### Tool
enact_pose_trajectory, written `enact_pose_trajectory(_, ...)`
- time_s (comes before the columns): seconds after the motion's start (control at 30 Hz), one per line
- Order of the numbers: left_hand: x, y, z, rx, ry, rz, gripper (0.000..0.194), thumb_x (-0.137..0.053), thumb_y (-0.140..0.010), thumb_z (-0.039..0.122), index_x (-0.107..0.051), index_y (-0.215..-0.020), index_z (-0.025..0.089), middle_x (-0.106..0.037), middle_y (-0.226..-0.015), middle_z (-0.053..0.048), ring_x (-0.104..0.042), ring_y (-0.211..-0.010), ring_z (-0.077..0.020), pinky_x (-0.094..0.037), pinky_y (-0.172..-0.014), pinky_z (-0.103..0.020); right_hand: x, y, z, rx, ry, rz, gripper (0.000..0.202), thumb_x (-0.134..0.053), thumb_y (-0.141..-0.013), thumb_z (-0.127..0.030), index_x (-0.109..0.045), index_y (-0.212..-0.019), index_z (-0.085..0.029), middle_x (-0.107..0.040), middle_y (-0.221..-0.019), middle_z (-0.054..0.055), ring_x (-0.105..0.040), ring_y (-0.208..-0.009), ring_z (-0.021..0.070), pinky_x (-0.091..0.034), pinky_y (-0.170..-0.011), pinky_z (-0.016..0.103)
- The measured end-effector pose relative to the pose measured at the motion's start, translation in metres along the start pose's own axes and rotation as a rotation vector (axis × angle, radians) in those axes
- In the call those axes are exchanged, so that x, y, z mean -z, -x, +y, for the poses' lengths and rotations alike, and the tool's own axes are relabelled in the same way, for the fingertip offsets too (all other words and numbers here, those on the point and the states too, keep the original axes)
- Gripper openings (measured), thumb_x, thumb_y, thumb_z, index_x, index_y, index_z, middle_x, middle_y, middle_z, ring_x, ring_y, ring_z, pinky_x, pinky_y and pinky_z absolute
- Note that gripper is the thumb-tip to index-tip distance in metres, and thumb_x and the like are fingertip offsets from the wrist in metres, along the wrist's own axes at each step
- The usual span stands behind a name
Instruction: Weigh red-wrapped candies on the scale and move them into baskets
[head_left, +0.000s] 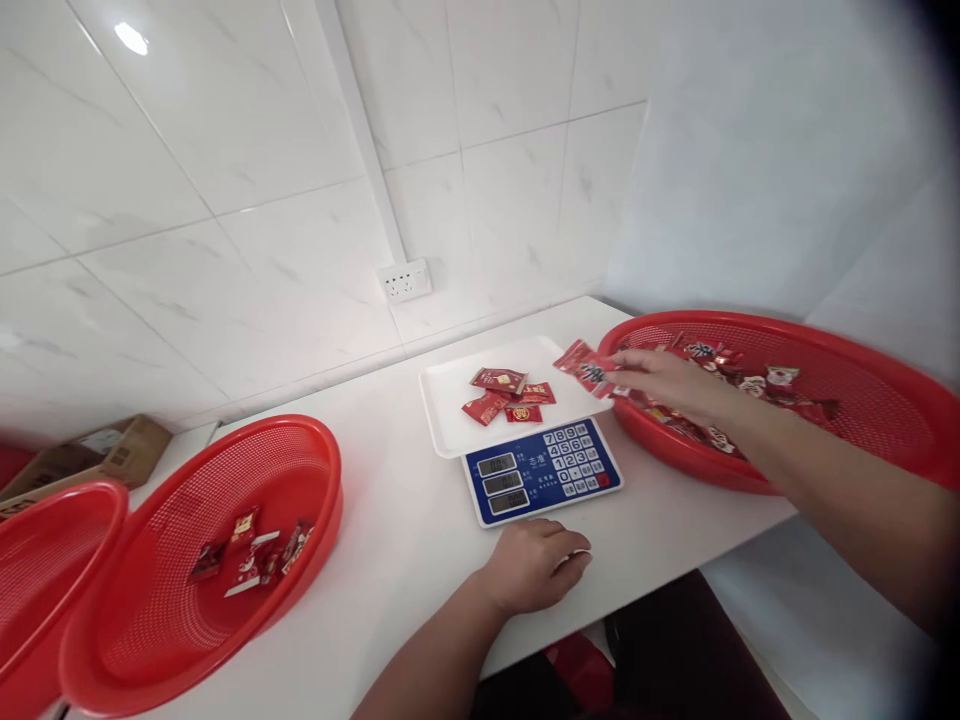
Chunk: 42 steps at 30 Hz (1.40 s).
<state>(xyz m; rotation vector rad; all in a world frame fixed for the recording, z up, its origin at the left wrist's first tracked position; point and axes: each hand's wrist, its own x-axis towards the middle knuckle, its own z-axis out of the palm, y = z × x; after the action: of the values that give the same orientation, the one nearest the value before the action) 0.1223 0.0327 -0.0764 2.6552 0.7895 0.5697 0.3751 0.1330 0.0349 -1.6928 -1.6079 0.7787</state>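
My right hand [656, 377] is pinching probably light, slippery candies [589, 369] by their ends; my left hand [531, 566] is resting half-open.

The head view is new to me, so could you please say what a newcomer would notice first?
Probably the large red basket on the right, bright against the white table. Then the blue-faced scale near the middle, and the right hand holding red packets near the scale's white tray.

White table [397, 480]: digital scale [536, 475] centre, fuller basket [697, 470] right, sparser basket [180, 510] left.
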Motion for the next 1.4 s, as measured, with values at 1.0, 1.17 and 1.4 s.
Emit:
enact_pose_trajectory(1.0, 0.003, -0.009, 0.006, 0.509, 1.393, -0.031, 0.052, -0.068, -0.066, 0.057, -0.056, -0.089, 0.012, -0.057, -0.072, 0.000, -0.058, -0.061, -0.0106, -0.050, -0.054, -0.025, -0.088, 0.139, 0.015, 0.086, -0.094, -0.342, 0.047, -0.054, -0.079, -0.048, -0.051, -0.122, -0.028, -0.064, -0.116, 0.007, -0.060, -0.107, 0.0260, -0.049, -0.091, 0.039)
enact_pose_trajectory(1.17, 0.001, -0.008, 0.004, 0.539, 1.432, -0.049, 0.047, -0.075, -0.062, 0.050, -0.058, -0.083, 0.012, -0.059, -0.069, 0.001, -0.058, -0.058, -0.0089, -0.050, -0.057, -0.026, -0.091, 0.144, 0.016, 0.082, -0.102, -0.368, 0.043, -0.054, -0.080, -0.042, -0.052, -0.121, -0.029, -0.061, -0.121, 0.006, -0.058, -0.110, 0.0256, -0.048, -0.092, 0.038)
enact_pose_trajectory(1.4, 0.003, -0.012, 0.003, 0.666, 1.422, 0.044, 0.052, -0.079, -0.052, 0.053, -0.054, -0.075, 0.013, -0.059, -0.060, 0.003, -0.057, -0.052, -0.0085, -0.048, -0.054, -0.025, -0.100, 0.144, 0.021, 0.017, -0.128, -0.221, 0.047, -0.056, -0.078, -0.051, -0.050, -0.117, -0.026, -0.060, -0.118, 0.008, -0.063, -0.094, 0.0242, -0.053, -0.079, 0.037)
